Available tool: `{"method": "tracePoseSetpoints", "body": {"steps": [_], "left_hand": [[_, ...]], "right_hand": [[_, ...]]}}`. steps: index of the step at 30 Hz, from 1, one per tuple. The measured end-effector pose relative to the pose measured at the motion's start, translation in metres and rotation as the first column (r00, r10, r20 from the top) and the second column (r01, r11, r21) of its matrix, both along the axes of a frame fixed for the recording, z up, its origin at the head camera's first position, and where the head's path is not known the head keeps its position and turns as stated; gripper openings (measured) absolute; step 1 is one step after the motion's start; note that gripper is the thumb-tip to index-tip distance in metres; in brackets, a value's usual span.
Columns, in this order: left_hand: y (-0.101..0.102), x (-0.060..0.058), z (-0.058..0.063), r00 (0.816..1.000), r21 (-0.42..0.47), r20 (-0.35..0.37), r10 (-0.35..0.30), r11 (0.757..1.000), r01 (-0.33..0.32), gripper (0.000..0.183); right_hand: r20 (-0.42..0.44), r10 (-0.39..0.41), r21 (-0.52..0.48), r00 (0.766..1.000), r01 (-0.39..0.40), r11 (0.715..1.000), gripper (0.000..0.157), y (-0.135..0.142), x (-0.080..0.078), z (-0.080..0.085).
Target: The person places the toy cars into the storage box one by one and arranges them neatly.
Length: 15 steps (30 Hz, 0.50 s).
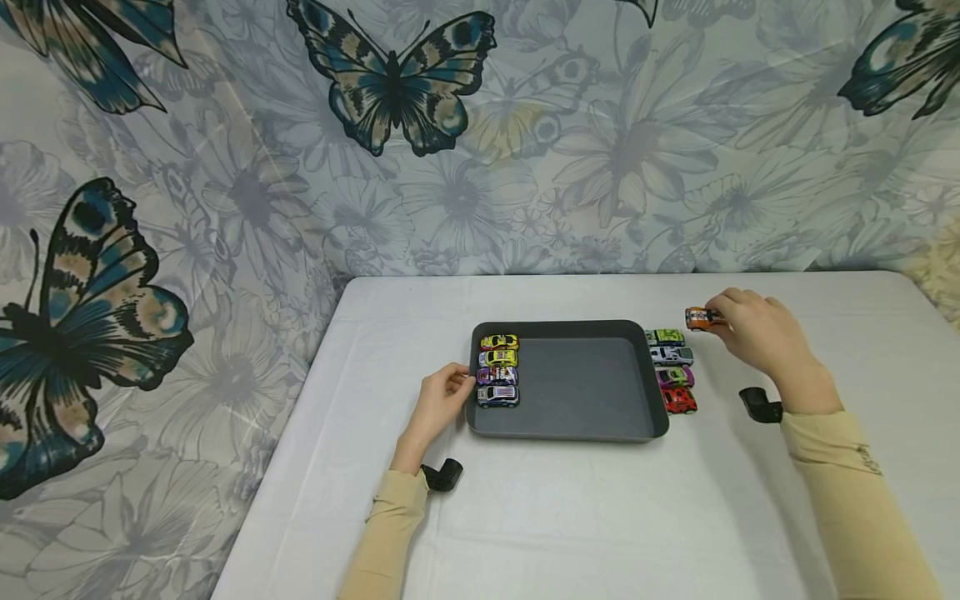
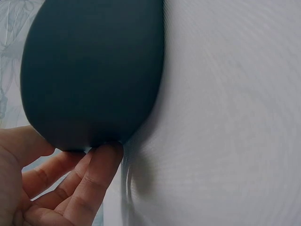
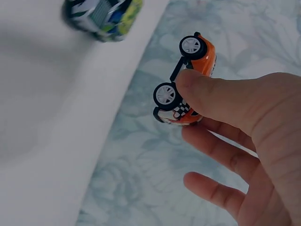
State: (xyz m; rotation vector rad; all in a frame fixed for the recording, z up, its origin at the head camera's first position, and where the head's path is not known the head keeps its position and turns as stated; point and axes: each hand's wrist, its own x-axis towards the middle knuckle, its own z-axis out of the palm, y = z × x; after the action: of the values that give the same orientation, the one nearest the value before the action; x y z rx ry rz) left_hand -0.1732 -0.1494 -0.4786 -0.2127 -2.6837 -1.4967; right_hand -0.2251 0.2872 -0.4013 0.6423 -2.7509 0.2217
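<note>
In one tray (image 1: 576,392) sat four cars (image 1: 497,376); beside it, four others (image 1: 674,377). The left hand (image 1: 438,403) gripped its edge, the right hand (image 1: 763,335) one orange car (image 1: 697,318).

Both arms (image 1: 386,533) fwd, L hand (image 1: 442,398) gripping, fingers (image 2: 96,176) bent, R hand (image 1: 761,333) raised, pinching w/ thumb (image 3: 216,96)
</note>
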Motion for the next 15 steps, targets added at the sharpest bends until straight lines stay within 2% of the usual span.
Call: {"method": "tracePoseSetpoints", "body": {"steps": [6,10,15], "left_hand": [[0.000,0.000,0.000,1.000,-0.001,-0.003,-0.002,1.000,0.002,0.017],[0.000,0.000,0.000,1.000,-0.003,0.001,0.002,1.000,-0.002,0.017],[0.000,-0.001,-0.001,1.000,-0.002,0.004,0.004,1.000,-0.004,0.017]], "right_hand": [[-0.036,0.025,0.005,0.999,-0.025,1.000,0.027,-0.019,0.007,0.015],[-0.094,0.071,0.008,0.993,-0.071,0.997,0.028,-0.032,0.010,0.019],[-0.109,0.127,0.050,0.986,-0.122,0.991,0.028,-0.047,0.013,0.020]]}}
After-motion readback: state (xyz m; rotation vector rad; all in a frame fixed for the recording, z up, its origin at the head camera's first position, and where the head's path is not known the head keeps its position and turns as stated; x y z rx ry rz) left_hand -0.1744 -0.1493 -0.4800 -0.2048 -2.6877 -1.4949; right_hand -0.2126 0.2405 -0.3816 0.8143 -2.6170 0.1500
